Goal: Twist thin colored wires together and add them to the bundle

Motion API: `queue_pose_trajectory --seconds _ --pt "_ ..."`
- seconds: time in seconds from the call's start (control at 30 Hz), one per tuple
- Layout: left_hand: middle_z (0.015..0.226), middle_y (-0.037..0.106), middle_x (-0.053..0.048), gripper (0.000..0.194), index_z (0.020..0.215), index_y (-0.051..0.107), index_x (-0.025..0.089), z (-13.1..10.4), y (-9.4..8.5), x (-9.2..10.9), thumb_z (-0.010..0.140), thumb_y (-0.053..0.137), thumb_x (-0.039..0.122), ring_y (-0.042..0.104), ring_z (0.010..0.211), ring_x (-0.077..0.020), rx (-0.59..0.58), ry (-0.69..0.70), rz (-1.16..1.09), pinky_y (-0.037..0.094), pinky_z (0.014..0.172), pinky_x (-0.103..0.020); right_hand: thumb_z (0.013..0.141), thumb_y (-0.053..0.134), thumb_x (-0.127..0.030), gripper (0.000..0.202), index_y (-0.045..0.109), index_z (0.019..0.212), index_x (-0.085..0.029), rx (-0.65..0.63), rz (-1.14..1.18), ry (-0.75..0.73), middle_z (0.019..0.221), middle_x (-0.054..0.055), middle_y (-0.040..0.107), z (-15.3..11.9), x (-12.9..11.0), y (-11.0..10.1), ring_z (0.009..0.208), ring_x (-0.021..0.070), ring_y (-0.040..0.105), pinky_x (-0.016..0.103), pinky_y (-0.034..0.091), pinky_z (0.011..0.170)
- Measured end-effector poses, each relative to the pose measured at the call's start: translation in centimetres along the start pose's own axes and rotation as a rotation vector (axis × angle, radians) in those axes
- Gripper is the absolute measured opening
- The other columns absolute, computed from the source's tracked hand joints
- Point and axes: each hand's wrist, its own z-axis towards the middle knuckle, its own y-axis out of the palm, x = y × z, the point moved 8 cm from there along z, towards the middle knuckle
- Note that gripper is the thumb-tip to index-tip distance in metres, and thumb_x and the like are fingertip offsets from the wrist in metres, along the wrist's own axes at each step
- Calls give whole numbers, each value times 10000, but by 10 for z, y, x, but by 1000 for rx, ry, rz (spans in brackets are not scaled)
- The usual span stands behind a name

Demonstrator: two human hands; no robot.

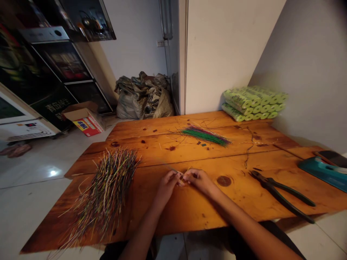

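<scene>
My left hand (168, 183) and my right hand (199, 180) meet above the front middle of the wooden table (173, 209). Both have their fingers pinched together. Between the fingertips are thin strands, with a dark end reaching up left and a yellowish bit near the right fingers; the exact item is too small to make out. Left of my hands lies a large loose pile of multicoloured wires (108, 187). A smaller bundle of green and purple wires (204, 135) rests beyond them, with small dark pieces beside it.
Open dark-handled pliers (282, 193) lie at the right, near a teal object (325, 173). Green-wrapped rolls (253, 103) are stacked at the table's back right. Sacks (143, 97) and a cardboard box (86, 121) stand on the floor behind.
</scene>
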Motion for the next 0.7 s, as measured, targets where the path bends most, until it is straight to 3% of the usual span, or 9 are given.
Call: queue_pose_trajectory --seconds 0.13,0.27,0.5,0.7 --pt "630 630 -5 318 927 628 170 -7 8 1 795 472 413 560 611 -124 -135 -62 -222 407 647 -244 685 600 -362 215 596 641 -151 -109 153 103 560 -22 518 -2 6 1 520 84 435 204 308 498" --pt "828 657 -26 234 924 651 190 -8 17 1 735 588 312 573 785 -143 -228 -49 -193 409 748 -250 643 670 -359 236 623 663 -129 -202 362 228 613 -4 557 -10 9 7 524 57 409 178 216 432" --pt "825 656 -18 117 759 667 188 -1 15 -8 647 674 222 570 783 -134 -196 -48 -218 403 772 -251 572 737 -333 258 643 678 -118 -197 442 382 601 -21 538 -16 12 9 538 40 437 144 258 438" --pt "725 543 1 120 679 626 169 -5 15 -1 593 707 191 500 698 -111 -245 -8 -289 388 672 -227 604 713 -293 192 630 643 -124 -244 438 334 593 -17 556 -21 3 17 507 37 431 149 250 429"
